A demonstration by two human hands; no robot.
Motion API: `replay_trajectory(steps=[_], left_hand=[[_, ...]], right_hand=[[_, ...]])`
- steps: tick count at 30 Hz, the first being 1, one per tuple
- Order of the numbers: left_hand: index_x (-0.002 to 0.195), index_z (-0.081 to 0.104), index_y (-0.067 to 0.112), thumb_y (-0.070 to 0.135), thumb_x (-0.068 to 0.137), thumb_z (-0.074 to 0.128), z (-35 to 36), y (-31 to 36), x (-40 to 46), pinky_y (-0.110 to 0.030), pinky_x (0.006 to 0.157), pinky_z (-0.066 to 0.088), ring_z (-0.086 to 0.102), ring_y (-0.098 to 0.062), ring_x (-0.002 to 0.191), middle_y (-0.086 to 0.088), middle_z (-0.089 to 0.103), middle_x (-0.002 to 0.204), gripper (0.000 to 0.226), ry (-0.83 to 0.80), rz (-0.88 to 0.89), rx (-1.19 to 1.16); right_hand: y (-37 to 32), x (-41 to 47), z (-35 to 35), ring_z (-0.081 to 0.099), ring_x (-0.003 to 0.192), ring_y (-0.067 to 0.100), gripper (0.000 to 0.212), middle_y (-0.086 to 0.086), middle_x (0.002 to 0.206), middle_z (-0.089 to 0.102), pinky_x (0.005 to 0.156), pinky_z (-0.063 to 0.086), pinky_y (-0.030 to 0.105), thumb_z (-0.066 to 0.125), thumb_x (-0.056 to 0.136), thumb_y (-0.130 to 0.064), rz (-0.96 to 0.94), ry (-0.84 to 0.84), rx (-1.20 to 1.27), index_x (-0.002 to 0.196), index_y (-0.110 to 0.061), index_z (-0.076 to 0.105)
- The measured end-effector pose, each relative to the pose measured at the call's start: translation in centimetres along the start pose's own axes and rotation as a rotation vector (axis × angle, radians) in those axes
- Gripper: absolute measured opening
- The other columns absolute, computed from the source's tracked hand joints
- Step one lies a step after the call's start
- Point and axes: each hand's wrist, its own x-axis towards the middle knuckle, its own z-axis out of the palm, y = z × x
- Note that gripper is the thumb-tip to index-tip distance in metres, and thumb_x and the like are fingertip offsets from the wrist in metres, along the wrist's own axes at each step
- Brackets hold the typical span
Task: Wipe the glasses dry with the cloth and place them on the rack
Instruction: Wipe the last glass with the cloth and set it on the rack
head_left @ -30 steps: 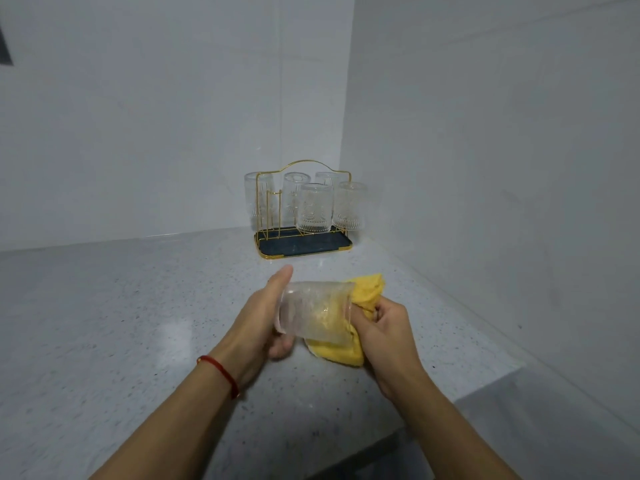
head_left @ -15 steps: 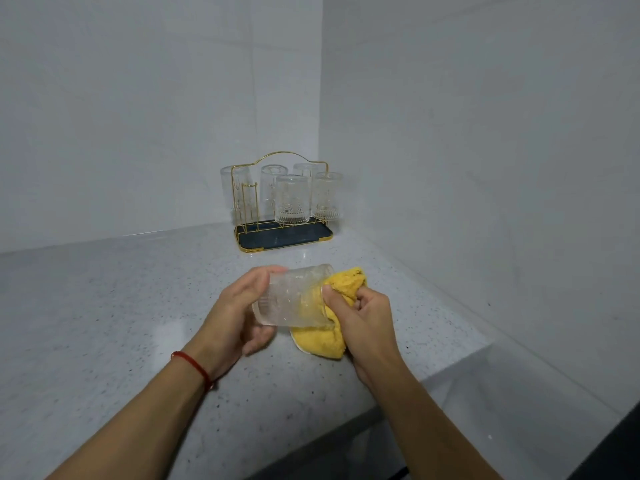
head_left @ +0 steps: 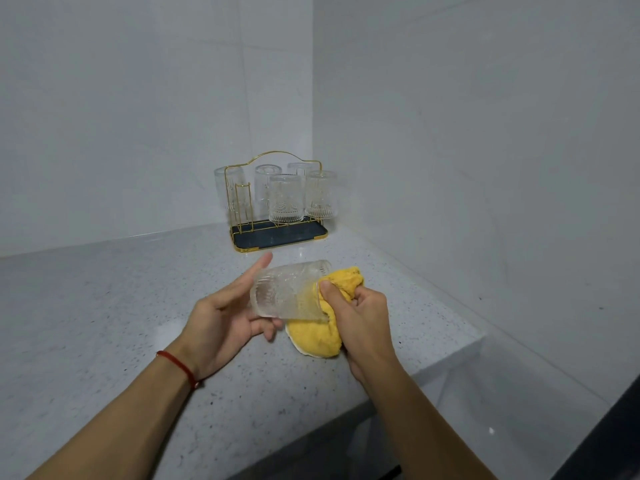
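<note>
Above the near part of the desk (head_left: 104,306), a little way in front of the rack (head_left: 277,233), the wiping step is in hand. The left hand (head_left: 225,317) cradles a glass (head_left: 287,292) lying on its side, its thick base toward the palm and its mouth toward the right. Its fingers (head_left: 256,268) are fairly straight behind the glass, with the thumb tucked under the lower wall. The right hand (head_left: 360,313) grips a yellow cloth (head_left: 315,337), fingers curled round the bunched fabric, which it presses at the mouth of the glass; part of the cloth seems pushed inside, though how far I cannot tell through the patterned wall.

By my judgement the drying is not finished. Next comes pulling the cloth clear, then turning the glass mouth down and carrying it forward to the rack. Five glasses stand upturned there already; one bare wire peg (head_left: 242,202) at the front left looks free, so the glass probably goes over that.

This glass is clear, ribbed and embossed, with a heavy bottom. It may be slippery when damp, so the left hand needs a firmer hold before the cloth lets go.
</note>
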Motion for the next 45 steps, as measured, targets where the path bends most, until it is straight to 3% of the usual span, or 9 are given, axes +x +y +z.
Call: replay_trajectory(steps=[6, 11, 16, 20, 24, 29, 38, 42, 45], left_hand=[[0.143, 0.056, 0.029, 0.057, 0.101, 0.034, 1.0, -0.4, 0.1, -0.030, 0.041, 0.045, 0.056, -0.025, 0.045, -0.020, 0.067, 0.070, 0.054, 0.118, 0.017, 0.315], [0.150, 0.051, 0.035, 0.011, 0.099, 0.053, 0.3, -0.4, -0.1, -0.041, 0.065, 0.058, 0.062, -0.033, 0.073, -0.023, 0.068, 0.096, 0.056, -0.011, 0.014, 0.112], [0.143, 0.058, 0.022, 0.029, 0.102, 0.051, 0.6, -0.3, 0.0, -0.034, 0.053, 0.052, 0.057, -0.026, 0.060, -0.018, 0.059, 0.074, 0.041, 0.030, 0.039, 0.240], [0.083, 0.074, 0.008, 0.069, 0.102, 0.023, 1.1, -0.8, 0.2, -0.033, 0.059, 0.051, 0.054, -0.027, 0.051, -0.020, 0.061, 0.060, 0.082, 0.130, 0.002, 0.624], [0.143, 0.060, 0.021, 0.042, 0.095, 0.064, 0.3, -0.5, 0.3, -0.043, 0.058, 0.058, 0.064, -0.039, 0.074, -0.024, 0.069, 0.106, 0.052, 0.049, -0.009, 0.169], [0.124, 0.069, 0.011, 0.065, 0.101, 0.038, 0.9, -0.7, 0.3, -0.027, 0.041, 0.043, 0.052, -0.027, 0.039, -0.027, 0.062, 0.064, 0.066, 0.120, -0.024, 0.379], [0.125, 0.067, -0.002, 0.065, 0.097, 0.037, 0.8, -0.7, 0.4, -0.028, 0.043, 0.042, 0.048, -0.021, 0.044, -0.022, 0.061, 0.066, 0.078, 0.127, -0.029, 0.353], [0.145, 0.058, 0.025, 0.037, 0.093, 0.066, 0.4, 0.0, -0.1, -0.034, 0.049, 0.053, 0.062, -0.033, 0.064, -0.021, 0.072, 0.105, 0.055, 0.016, 0.007, 0.099], [0.138, 0.059, 0.007, 0.046, 0.102, 0.054, 0.4, -0.3, 0.1, -0.028, 0.041, 0.041, 0.050, -0.023, 0.042, -0.021, 0.064, 0.076, 0.053, 0.079, -0.002, 0.233]], right_hand=[[0.2, 0.2, 0.1, 0.068, 0.081, 0.053, 0.073, 0.033, 0.087, 0.066, 0.066, 0.057, 0.068, 0.077, 0.069, -0.059, -0.006, 0.048, -0.057, 0.086, 0.009, 0.058], [0.5, 0.5, -0.2, 0.069, 0.081, 0.051, 0.071, 0.031, 0.084, 0.068, 0.065, 0.058, 0.066, 0.077, 0.069, -0.061, 0.000, 0.069, -0.052, 0.082, 0.006, 0.060], [0.3, 0.5, -0.5, 0.058, 0.065, 0.027, 0.066, 0.013, 0.069, 0.055, 0.062, 0.057, 0.062, 0.076, 0.065, -0.058, 0.041, 0.056, -0.028, 0.070, 0.003, 0.051], [0.2, 0.3, -0.4, 0.056, 0.065, 0.027, 0.070, 0.013, 0.068, 0.055, 0.058, 0.055, 0.061, 0.076, 0.067, -0.056, 0.015, 0.026, -0.031, 0.075, 0.009, 0.050], [0.2, 0.4, -0.3, 0.057, 0.065, 0.027, 0.070, 0.015, 0.069, 0.056, 0.060, 0.054, 0.065, 0.076, 0.069, -0.055, 0.019, 0.038, -0.022, 0.078, 0.010, 0.051], [0.1, 0.1, -0.3, 0.060, 0.065, 0.030, 0.071, 0.025, 0.071, 0.057, 0.063, 0.055, 0.063, 0.075, 0.069, -0.056, -0.010, 0.023, -0.054, 0.081, 0.010, 0.053], [0.3, 0.2, -0.4, 0.052, 0.060, 0.023, 0.052, 0.021, 0.064, 0.049, 0.056, 0.053, 0.046, 0.075, 0.074, -0.050, -0.038, 0.058, -0.064, 0.066, -0.006, 0.050], [0.4, 0.4, -0.4, 0.051, 0.059, 0.021, 0.044, 0.006, 0.062, 0.048, 0.054, 0.049, 0.042, 0.073, 0.070, -0.056, -0.043, 0.074, -0.081, 0.064, -0.018, 0.052], [0.4, 0.3, -0.5, 0.048, 0.058, 0.020, 0.046, 0.004, 0.061, 0.044, 0.054, 0.045, 0.041, 0.072, 0.070, -0.055, -0.062, 0.064, -0.086, 0.062, -0.018, 0.046]])
